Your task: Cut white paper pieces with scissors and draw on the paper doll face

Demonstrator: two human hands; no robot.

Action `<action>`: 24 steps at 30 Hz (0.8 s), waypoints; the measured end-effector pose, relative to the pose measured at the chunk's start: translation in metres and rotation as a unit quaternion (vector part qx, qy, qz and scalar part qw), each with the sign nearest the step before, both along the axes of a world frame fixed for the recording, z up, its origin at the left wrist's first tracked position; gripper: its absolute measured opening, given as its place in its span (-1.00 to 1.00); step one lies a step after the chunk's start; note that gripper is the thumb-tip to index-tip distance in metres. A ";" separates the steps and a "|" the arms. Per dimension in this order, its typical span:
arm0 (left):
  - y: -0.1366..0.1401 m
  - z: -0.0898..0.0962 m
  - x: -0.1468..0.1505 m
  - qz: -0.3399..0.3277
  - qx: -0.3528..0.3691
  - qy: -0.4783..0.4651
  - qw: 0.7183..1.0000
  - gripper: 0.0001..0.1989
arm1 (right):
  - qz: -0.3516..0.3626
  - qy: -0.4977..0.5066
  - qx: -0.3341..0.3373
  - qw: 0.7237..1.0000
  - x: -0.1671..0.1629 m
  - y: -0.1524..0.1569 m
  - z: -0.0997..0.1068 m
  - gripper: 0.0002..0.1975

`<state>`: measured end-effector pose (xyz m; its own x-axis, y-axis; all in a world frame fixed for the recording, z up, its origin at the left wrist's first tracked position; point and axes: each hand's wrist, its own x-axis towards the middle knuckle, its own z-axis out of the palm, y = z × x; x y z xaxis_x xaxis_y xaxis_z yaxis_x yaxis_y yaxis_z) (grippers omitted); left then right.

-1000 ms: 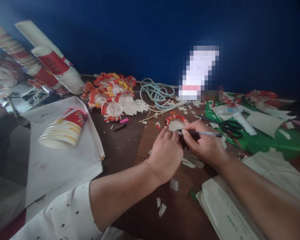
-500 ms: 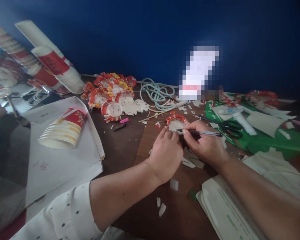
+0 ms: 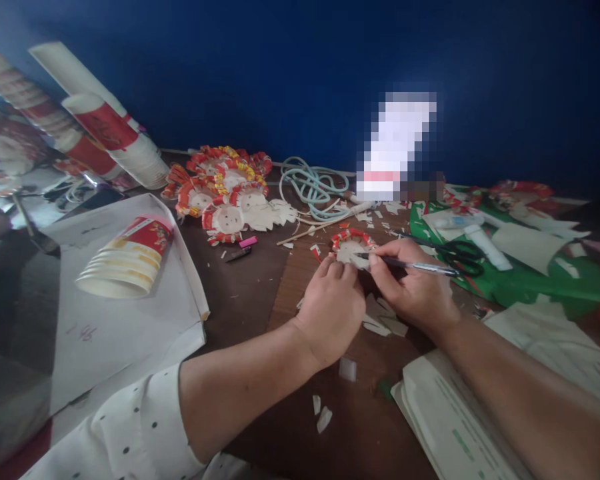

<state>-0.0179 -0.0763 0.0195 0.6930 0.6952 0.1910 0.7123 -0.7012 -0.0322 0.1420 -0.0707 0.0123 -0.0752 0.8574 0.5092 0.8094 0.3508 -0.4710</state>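
My right hand is closed round a pen, whose tip points left at the pale face of a paper-cup cutout. This cutout has a curled red rim along its far side. My left hand grips the near edge of the cutout, its fingers bent and partly hiding it. Several similar cutouts with red and yellow curled rims lie farther back to the left, some with faces drawn on them. A pink pen cap and a dark marker rest between them and my left hand.
Stacked paper cups lie on a white box lid at left. Behind are a coiled light-blue cable and a blurred bright screen. Black scissors and a white tube are at right, by a green sheet. Paper scraps are scattered around.
The rear end of the pen has swung slightly right and down, and my right hand has shifted a little right. My left hand stays on the cutout.
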 end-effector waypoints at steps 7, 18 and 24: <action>0.000 0.003 0.000 0.001 -0.012 0.007 1.000 -0.76 | -0.038 -0.001 0.049 0.998 0.005 0.009 0.002 -0.71; -0.001 -0.002 0.000 0.008 0.007 -0.003 1.000 -0.75 | -0.089 -0.040 -0.081 0.992 0.005 0.011 -0.002 -0.58; 0.000 -0.001 -0.002 0.004 -0.003 -0.021 1.000 -0.79 | -0.060 -0.035 -0.063 0.996 0.005 0.014 -0.009 -0.60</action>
